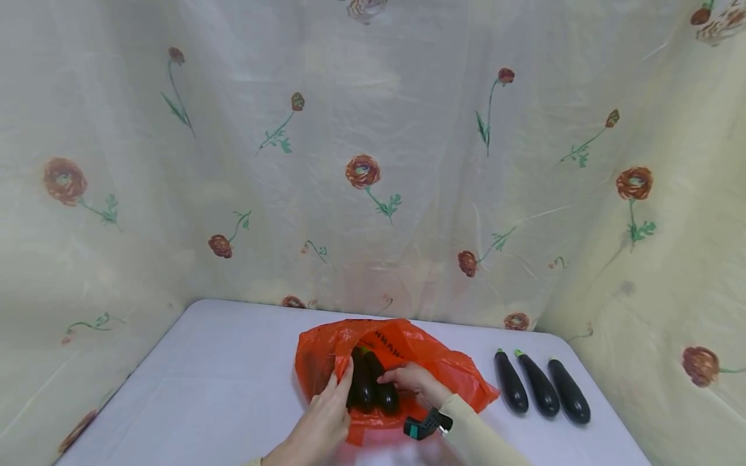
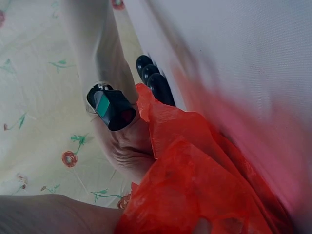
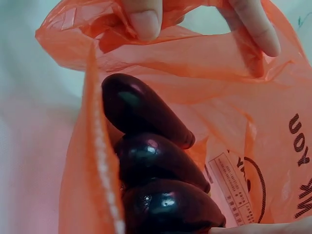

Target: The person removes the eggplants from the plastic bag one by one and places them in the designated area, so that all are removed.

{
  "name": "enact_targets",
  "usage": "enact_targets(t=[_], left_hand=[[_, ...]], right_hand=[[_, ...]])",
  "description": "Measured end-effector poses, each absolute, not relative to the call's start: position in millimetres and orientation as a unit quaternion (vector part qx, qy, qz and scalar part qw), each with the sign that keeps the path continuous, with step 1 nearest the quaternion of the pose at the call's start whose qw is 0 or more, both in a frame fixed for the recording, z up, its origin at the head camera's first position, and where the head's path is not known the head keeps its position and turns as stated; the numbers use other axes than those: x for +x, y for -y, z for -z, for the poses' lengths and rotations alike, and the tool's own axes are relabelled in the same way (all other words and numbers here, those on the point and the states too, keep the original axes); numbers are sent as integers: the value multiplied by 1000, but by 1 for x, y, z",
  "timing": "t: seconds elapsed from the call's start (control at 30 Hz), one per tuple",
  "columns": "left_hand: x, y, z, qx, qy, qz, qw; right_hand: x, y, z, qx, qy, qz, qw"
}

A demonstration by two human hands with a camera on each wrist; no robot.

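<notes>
A red plastic bag [image 1: 431, 349] with dark lettering lies on the table, its mouth toward me. My left hand [image 1: 327, 414] grips its left rim, with the thumb [image 3: 145, 23] inside and other fingers behind the film. Three dark glossy eggplants lie side by side in the bag: a left one [image 3: 139, 105], a middle one [image 3: 158, 158] and a right one [image 3: 170, 207]. My right hand [image 1: 416, 382] reaches into the mouth and holds the right eggplant [image 1: 386, 396]; part of its grip is hidden. In the left wrist view the bag [image 2: 190, 190] covers the right fingers.
Three more eggplants lie in a row on the table's right side: one [image 1: 511, 383], another [image 1: 539, 385] and an outer one [image 1: 568, 392]. The white table [image 1: 233, 369] meets a flowered curtain [image 1: 419, 259] at its back and sides. A dark band [image 1: 428, 424] circles the right wrist.
</notes>
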State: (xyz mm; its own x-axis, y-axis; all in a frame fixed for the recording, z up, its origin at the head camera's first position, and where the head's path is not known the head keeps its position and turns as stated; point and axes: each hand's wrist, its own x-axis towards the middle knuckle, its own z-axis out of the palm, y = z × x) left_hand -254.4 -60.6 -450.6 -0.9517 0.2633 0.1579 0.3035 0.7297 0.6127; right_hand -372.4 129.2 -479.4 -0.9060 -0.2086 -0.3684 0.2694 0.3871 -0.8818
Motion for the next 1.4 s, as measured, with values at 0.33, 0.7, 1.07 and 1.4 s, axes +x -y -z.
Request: enact_targets(t=[0.33,0.7,1.07,1.4], left_hand=[[-254,62,452,-160,929,330,47],[-254,63,454,-163,930,322,63],[-255,63,453,-156,929,331,45],[-255,63,452,-157,933,319,59]], right_hand=[[-372,-133,477,53,-786,568,238],[-364,-135,475,77,-756,600,249],[-358,-138,471,92,-740,618,249],[-351,-141,463,93,-715,645,254]])
